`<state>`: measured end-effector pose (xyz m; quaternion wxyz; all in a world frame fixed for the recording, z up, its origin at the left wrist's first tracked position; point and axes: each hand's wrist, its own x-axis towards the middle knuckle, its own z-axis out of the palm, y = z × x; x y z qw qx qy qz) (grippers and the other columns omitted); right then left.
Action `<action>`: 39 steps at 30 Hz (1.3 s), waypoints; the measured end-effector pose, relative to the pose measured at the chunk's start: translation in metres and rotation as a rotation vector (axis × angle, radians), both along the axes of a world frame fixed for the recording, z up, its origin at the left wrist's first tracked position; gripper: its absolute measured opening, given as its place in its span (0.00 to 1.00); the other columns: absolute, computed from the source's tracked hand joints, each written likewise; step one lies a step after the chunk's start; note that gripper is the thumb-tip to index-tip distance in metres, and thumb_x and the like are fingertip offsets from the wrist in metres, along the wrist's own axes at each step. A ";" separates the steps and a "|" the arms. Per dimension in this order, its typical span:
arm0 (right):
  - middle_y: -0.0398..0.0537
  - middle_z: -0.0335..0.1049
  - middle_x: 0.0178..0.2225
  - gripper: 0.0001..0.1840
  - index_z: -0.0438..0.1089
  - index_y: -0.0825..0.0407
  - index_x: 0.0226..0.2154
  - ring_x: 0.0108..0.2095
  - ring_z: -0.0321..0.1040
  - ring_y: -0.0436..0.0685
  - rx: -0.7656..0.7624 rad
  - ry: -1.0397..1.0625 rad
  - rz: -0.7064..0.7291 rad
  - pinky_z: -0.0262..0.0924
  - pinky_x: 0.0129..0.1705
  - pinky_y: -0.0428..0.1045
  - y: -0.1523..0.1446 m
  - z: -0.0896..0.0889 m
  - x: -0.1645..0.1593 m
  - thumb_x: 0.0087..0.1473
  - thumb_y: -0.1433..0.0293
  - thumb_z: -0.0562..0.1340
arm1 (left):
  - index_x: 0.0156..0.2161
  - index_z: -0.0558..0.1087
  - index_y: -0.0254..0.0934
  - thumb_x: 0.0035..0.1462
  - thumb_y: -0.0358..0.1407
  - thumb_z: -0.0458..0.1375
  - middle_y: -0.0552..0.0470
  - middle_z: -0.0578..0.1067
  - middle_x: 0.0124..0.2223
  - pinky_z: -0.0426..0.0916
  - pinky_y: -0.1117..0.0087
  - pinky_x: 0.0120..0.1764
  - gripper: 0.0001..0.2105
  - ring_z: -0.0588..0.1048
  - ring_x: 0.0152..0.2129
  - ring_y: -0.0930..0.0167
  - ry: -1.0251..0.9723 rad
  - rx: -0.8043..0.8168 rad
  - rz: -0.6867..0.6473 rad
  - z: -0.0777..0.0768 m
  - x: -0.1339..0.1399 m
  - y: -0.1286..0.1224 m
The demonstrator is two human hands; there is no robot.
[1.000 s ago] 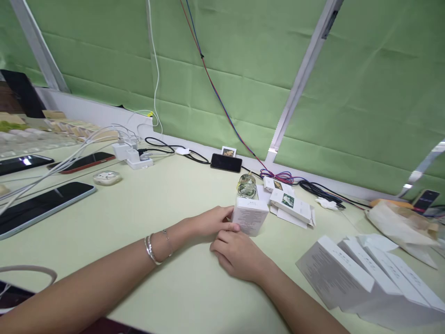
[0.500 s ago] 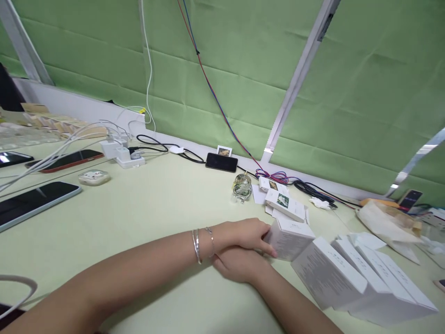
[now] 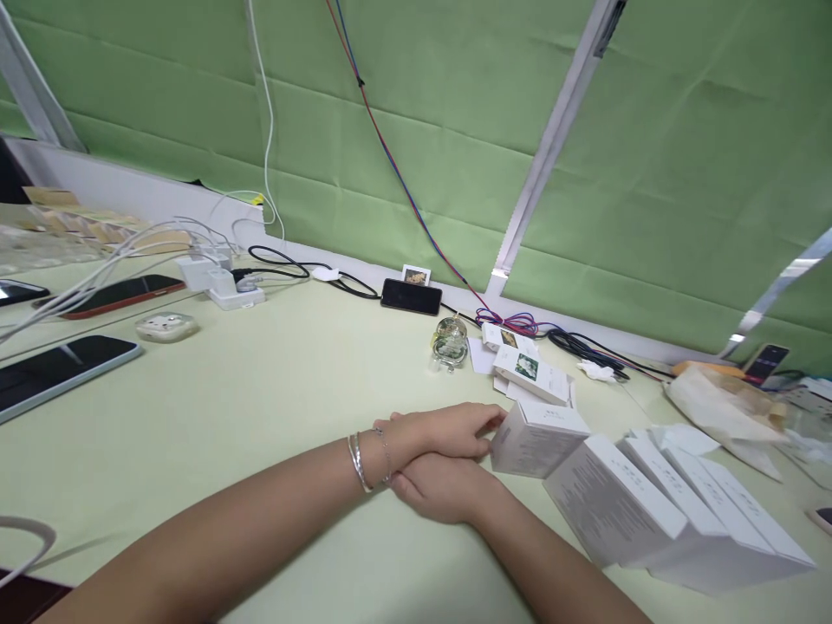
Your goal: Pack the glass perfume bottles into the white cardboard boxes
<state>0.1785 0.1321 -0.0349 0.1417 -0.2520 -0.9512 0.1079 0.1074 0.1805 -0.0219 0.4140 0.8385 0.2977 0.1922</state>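
The left wrist (image 3: 401, 440) crosses over the right grip (image 3: 443, 489), the left grip (image 3: 458, 430) slightly spread.

The left wrist (image 3: 408, 438) conceals most fingers of the right hand (image 3: 448, 492), the print on the white box (image 3: 536, 444) beside the left hand (image 3: 456, 431) is too small to read, and the view's left edge truncates the blue-edged phone (image 3: 68, 371) and the white cable loop (image 3: 49, 538).

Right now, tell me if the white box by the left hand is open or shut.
Top shut: the white box by the left hand shows a flat upper face, no flap raised. Underside hidden.
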 end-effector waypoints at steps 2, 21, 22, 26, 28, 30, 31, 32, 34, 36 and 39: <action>0.49 0.65 0.51 0.24 0.52 0.51 0.57 0.48 0.63 0.55 -0.038 -0.008 0.003 0.57 0.50 0.51 0.002 0.001 0.000 0.58 0.67 0.48 | 0.48 0.64 0.39 0.45 0.27 0.55 0.50 0.69 0.46 0.63 0.67 0.44 0.21 0.68 0.42 0.68 -0.040 -0.055 0.038 -0.003 0.002 0.005; 0.47 0.65 0.51 0.17 0.62 0.52 0.48 0.50 0.60 0.56 0.040 0.041 0.030 0.56 0.51 0.50 0.012 0.006 0.001 0.57 0.70 0.49 | 0.37 0.71 0.30 0.51 0.25 0.56 0.51 0.70 0.30 0.65 0.79 0.24 0.06 0.68 0.19 0.80 -0.722 -0.849 0.439 0.030 0.048 0.057; 0.48 0.66 0.50 0.16 0.63 0.52 0.47 0.50 0.60 0.56 0.049 0.029 0.032 0.55 0.51 0.51 0.012 0.007 0.001 0.57 0.69 0.49 | 0.36 0.72 0.30 0.51 0.25 0.56 0.50 0.71 0.31 0.66 0.79 0.25 0.06 0.68 0.20 0.80 -0.744 -0.838 0.445 0.033 0.045 0.053; 0.48 0.63 0.52 0.16 0.63 0.51 0.48 0.52 0.57 0.56 0.061 -0.009 0.051 0.52 0.54 0.54 0.014 0.007 0.003 0.57 0.68 0.50 | 0.32 0.73 0.26 0.51 0.23 0.56 0.45 0.74 0.34 0.70 0.76 0.36 0.04 0.74 0.29 0.75 -0.900 -0.796 0.395 0.047 0.018 0.037; 0.46 0.61 0.54 0.18 0.61 0.49 0.50 0.54 0.55 0.55 0.050 0.002 0.062 0.50 0.55 0.54 0.014 0.005 0.004 0.58 0.68 0.49 | 0.34 0.73 0.26 0.50 0.21 0.56 0.45 0.74 0.31 0.71 0.77 0.36 0.06 0.74 0.28 0.75 -0.967 -0.727 0.403 0.055 -0.004 0.030; 0.45 0.60 0.54 0.18 0.60 0.49 0.51 0.55 0.54 0.54 0.046 0.025 0.063 0.48 0.57 0.53 0.015 0.003 0.005 0.59 0.68 0.49 | 0.36 0.72 0.27 0.49 0.20 0.55 0.49 0.73 0.28 0.71 0.80 0.33 0.08 0.73 0.25 0.78 -1.063 -0.646 0.462 0.062 -0.029 0.024; 0.45 0.61 0.54 0.18 0.60 0.49 0.51 0.55 0.55 0.54 0.053 0.038 0.059 0.48 0.57 0.53 0.016 0.001 0.005 0.59 0.67 0.49 | 0.37 0.71 0.29 0.50 0.20 0.55 0.52 0.72 0.27 0.71 0.81 0.31 0.09 0.72 0.22 0.80 -1.114 -0.620 0.510 0.064 -0.042 0.021; 0.46 0.61 0.53 0.17 0.61 0.49 0.50 0.55 0.55 0.54 0.065 0.052 0.052 0.48 0.56 0.53 0.016 0.000 0.005 0.59 0.67 0.49 | 0.37 0.70 0.31 0.49 0.21 0.56 0.54 0.72 0.26 0.70 0.81 0.28 0.10 0.70 0.20 0.81 -1.143 -0.603 0.546 0.066 -0.054 0.019; 0.46 0.65 0.50 0.15 0.64 0.50 0.47 0.52 0.59 0.53 0.101 0.090 0.046 0.51 0.54 0.52 0.017 -0.002 0.005 0.58 0.68 0.50 | 0.37 0.69 0.33 0.47 0.23 0.59 0.58 0.69 0.23 0.67 0.83 0.22 0.10 0.66 0.15 0.83 -1.146 -0.584 0.580 0.064 -0.076 0.014; 0.47 0.70 0.43 0.13 0.66 0.52 0.41 0.46 0.64 0.52 0.173 0.159 0.062 0.56 0.49 0.50 0.016 -0.003 0.004 0.58 0.70 0.50 | 0.35 0.68 0.33 0.46 0.26 0.60 0.60 0.66 0.21 0.62 0.83 0.18 0.09 0.62 0.13 0.84 -1.120 -0.553 0.599 0.055 -0.095 0.011; 0.47 0.72 0.33 0.11 0.67 0.53 0.35 0.36 0.66 0.51 0.374 0.336 0.120 0.59 0.38 0.47 0.013 0.000 0.004 0.55 0.73 0.50 | 0.35 0.67 0.32 0.44 0.30 0.60 0.60 0.64 0.19 0.56 0.83 0.15 0.11 0.57 0.11 0.84 -1.045 -0.486 0.758 0.033 -0.114 0.014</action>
